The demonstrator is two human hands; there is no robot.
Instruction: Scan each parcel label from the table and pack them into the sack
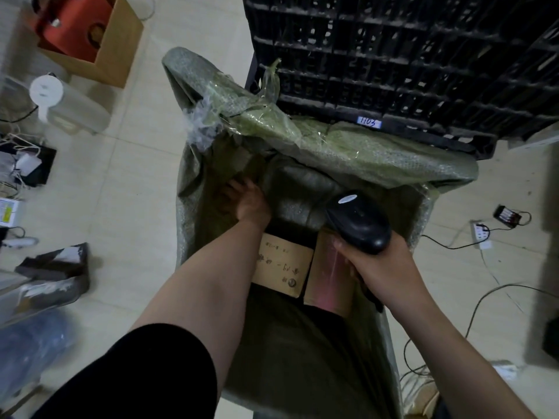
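View from above into an open green woven sack [378,158] standing on a pale tiled floor [136,176]. Its rim is rolled outward, with clear tape crumpled along the far edge. Several parcels lie inside. A brown cardboard box [281,264] with handwriting on its top sits near the middle. A second brown box [329,276] touches it on the right. A dark wrapped parcel [299,192] lies beyond them, deeper in the sack.

The person's left hand [248,201] reaches down into the sack just left of the dark parcel. Its fingers are lost in shadow, so it cannot be told whether they hold anything. The right hand [387,267] grips the handle of a black barcode scanner [357,222], fingers curled round it. It holds the scanner over the near right side of the sack, above the second brown box.

Just behind the sack stands a stack of black plastic crates [408,55] bearing a small label [368,122] that reads 1103. On the floor to the left lie a dark package [57,267] and tangled cables. Farther off sits an open cardboard carton [118,49]. To the right, a white power strip [481,234] lies on the floor with cables plugged into it.
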